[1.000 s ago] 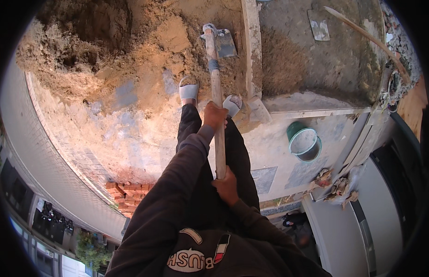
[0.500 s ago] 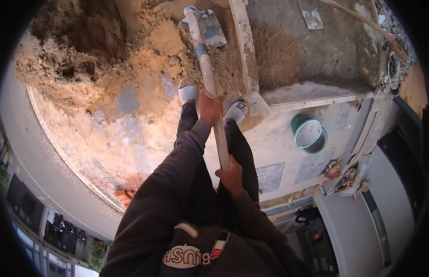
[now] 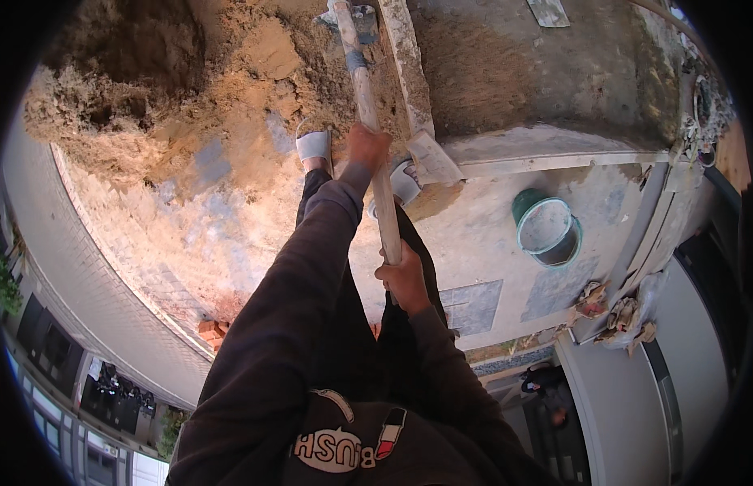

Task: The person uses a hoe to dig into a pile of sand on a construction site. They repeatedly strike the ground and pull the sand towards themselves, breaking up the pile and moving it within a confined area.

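Observation:
Both my hands grip the pale wooden handle of a hoe, which runs away from my body between my legs. My left hand is closed around the handle farther along, above my feet. Closer to my body, my right hand is wrapped near the handle's end. At the far end, the hoe's metal blade rests at the brown sand, partly cut off by the picture's top. A dark band circles the handle below the blade.
A low concrete ledge runs right of the hoe, bordering a grey bay. Right of my feet stands a green bucket. Red bricks lie left, crumpled sacks right. Another person is at lower right.
Both hands and the hoe have moved forward, away from my body, so the blade sits higher in the picture. Both hands keep their hold.

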Tool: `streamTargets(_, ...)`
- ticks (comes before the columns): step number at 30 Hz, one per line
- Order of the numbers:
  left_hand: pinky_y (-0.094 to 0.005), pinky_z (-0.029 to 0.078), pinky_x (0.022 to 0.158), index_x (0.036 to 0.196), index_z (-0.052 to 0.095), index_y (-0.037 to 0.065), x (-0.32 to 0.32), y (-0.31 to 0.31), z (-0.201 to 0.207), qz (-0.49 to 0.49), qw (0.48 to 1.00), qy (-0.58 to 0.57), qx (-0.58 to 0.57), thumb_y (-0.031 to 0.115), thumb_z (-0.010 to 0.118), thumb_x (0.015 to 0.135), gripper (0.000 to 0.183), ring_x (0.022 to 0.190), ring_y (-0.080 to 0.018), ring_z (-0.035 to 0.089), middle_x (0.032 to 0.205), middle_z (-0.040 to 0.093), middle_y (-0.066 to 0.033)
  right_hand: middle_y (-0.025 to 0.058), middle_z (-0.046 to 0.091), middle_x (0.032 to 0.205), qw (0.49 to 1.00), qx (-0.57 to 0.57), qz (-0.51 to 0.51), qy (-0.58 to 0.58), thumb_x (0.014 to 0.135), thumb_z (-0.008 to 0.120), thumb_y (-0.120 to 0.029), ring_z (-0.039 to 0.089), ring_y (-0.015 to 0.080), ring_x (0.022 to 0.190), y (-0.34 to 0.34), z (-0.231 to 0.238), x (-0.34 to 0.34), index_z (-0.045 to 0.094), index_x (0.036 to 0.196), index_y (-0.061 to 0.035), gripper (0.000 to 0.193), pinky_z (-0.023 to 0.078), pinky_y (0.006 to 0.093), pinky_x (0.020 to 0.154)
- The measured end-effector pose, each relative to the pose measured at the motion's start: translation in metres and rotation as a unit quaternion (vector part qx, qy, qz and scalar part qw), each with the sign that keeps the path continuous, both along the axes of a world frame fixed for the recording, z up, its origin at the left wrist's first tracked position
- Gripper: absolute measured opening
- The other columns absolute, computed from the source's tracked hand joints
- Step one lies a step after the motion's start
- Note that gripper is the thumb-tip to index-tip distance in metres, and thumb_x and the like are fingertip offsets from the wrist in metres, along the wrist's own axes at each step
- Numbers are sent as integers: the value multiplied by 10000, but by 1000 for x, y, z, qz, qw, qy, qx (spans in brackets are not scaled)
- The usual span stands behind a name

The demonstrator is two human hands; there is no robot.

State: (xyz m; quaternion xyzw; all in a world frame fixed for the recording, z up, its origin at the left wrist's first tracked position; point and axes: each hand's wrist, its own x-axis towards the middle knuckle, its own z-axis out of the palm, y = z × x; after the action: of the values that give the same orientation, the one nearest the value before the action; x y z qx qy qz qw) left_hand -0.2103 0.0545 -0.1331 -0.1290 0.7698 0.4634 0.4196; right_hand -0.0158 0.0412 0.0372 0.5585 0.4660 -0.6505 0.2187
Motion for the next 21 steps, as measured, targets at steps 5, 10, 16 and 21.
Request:
streamTargets(5,-401,482,366,698,557,-95,17,-11,22,20,994,-102,24,33,645,735,159,420,-267,596,575,585,-167,48,495,645,997,64,29,9,628,619,-15,501,131,536,-21,11,25,519,881,-3,272,407,302,502)
streamTargets(10,-401,499,366,711,563,-86,35,-26,36,30,990,-135,-10,13,657,749,142,430,-253,584,603,572,-146,155,525,676,998,47,28,-33,609,646,-69,576,265,644,-34,34,29,491,838,11,288,465,380,627)
streamTargets(16,-414,507,374,768,572,-105,34,-47,43,24,975,-220,24,12,669,757,153,443,-256,588,609,568,-154,29,507,640,998,55,15,-13,653,636,-14,514,112,501,-57,55,21,522,897,-18,269,425,286,465)
streamTargets(21,-417,527,427,770,590,-84,-10,-47,41,19,963,-264,57,33,697,775,159,488,-253,600,635,574,-142,108,538,699,1000,19,3,-21,671,659,-84,570,194,648,-40,92,-40,498,874,27,281,472,358,607)
